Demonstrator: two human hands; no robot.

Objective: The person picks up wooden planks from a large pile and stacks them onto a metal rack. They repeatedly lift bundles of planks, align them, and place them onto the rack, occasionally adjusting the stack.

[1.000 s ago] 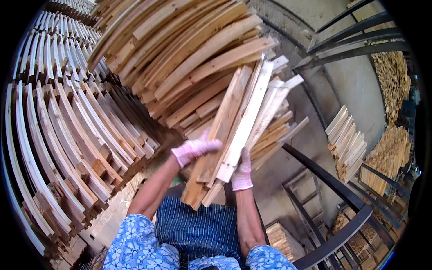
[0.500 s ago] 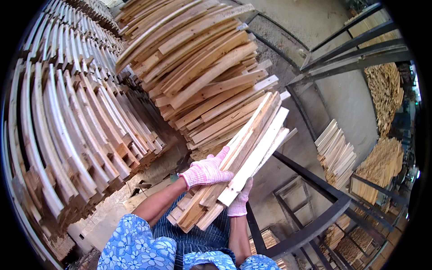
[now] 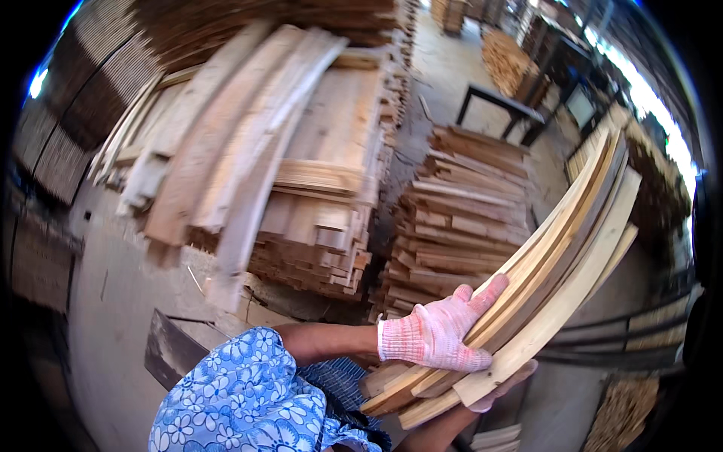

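- Nearest, a blue flowered sleeve [image 3: 248,399] runs up to the left hand [image 3: 437,335], gloved in pink knit, lying flat on top of a bundle of curved wooden slats [image 3: 561,264] with its fingers spread and pressed around the upper faces.
- The right hand [image 3: 503,383] sits beneath the bundle; only a few pink fingertips curl up at the lower edge, so it looks to be cupping the slats from below (the palm itself is covered).
- The bundle is clamped between both hands at its near end and sweeps up and to the right, clear of every stack: a carry in mid-swing, by my reading. The next move calls for a firm squeeze so the loose slats do not fan apart, and room for the far ends.
- Beyond, a low stack of short boards [image 3: 459,226] and a taller blurred pile of long planks [image 3: 256,166] stand on the concrete floor [image 3: 113,316].
- Farthest, a dark metal frame [image 3: 501,105] and more timber are smeared by motion; how many slats are held is unclear.
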